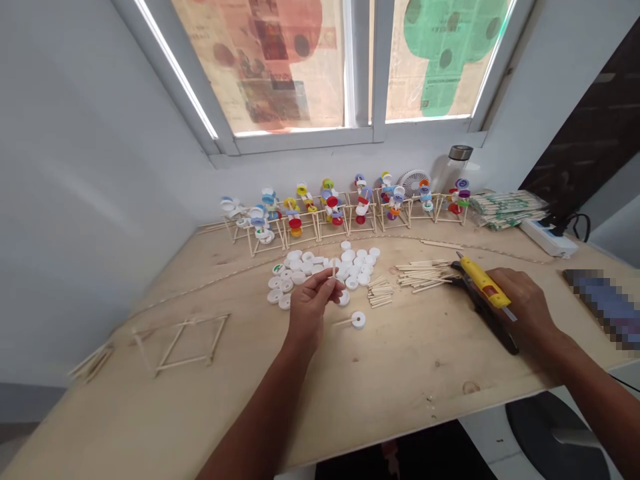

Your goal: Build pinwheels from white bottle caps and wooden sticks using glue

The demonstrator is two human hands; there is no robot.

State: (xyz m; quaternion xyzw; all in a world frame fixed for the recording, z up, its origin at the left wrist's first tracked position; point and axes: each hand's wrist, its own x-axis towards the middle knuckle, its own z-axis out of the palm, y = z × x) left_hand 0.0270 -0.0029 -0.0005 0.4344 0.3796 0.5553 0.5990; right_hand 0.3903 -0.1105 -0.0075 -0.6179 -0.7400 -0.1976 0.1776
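Note:
My left hand [313, 297] pinches a short wooden stick [334, 268] upright between thumb and fingertips, above a spread of white bottle caps [353, 267]. My right hand [523, 300] is closed around a yellow hot glue gun [483, 279], its tip pointing away to the left and a clear glue stick showing at its rear. Beneath the gun lies a black tool [487, 317], partly hidden. One white cap with a stick attached [359, 320] rests near my left hand. Short cut sticks [380, 292] and a pile of longer sticks [425, 275] lie between my hands.
Stick frames bearing coloured caps [333, 210] line the wall, with a small fan [415, 183] and a bottle [457, 167] behind. A stick frame [193, 343] stands at left. A power strip [547, 238], packaged sticks [510, 208] and a blurred dark object [607, 307] are right.

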